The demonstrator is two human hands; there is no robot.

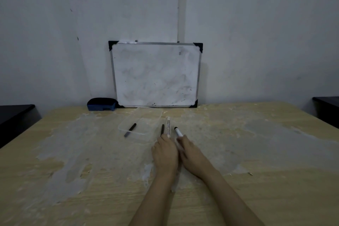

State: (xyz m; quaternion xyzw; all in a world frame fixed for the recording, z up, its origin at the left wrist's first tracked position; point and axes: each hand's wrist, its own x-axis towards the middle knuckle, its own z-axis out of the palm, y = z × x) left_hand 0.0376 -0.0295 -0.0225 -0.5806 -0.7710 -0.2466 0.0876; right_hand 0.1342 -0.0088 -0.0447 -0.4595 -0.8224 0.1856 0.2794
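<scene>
At the far left, a blue eraser (101, 104) sits by the wall on the table (73, 161). Next comes a clear box (146, 122), lying flat and open on top. One black pen (130, 130) lies inside it at a slant. Behind the box, a whiteboard (156, 75) leans on the wall.

Just to the right of the box, a dark pen (162, 130) and a white pen (168, 126) lie side by side on the table. They point at the whiteboard. The left hand (165, 152) lies over their near ends. Its back is up, so I cannot tell if the fingers pinch the pens or only rest on them.

A little more to the right is a marker (178, 131) with a black cap. The right hand (191, 153) has its fingers curled round the white end, and the cap sticks out in front.

The job looks like putting the pens into the box. To do it well, I think the left hand should get a firm pinch on both pens before lifting, because round pens roll away. Then it should move them a short way left and lay them down flat in the box. The marker can go in after, so the two hands do not bump.
</scene>
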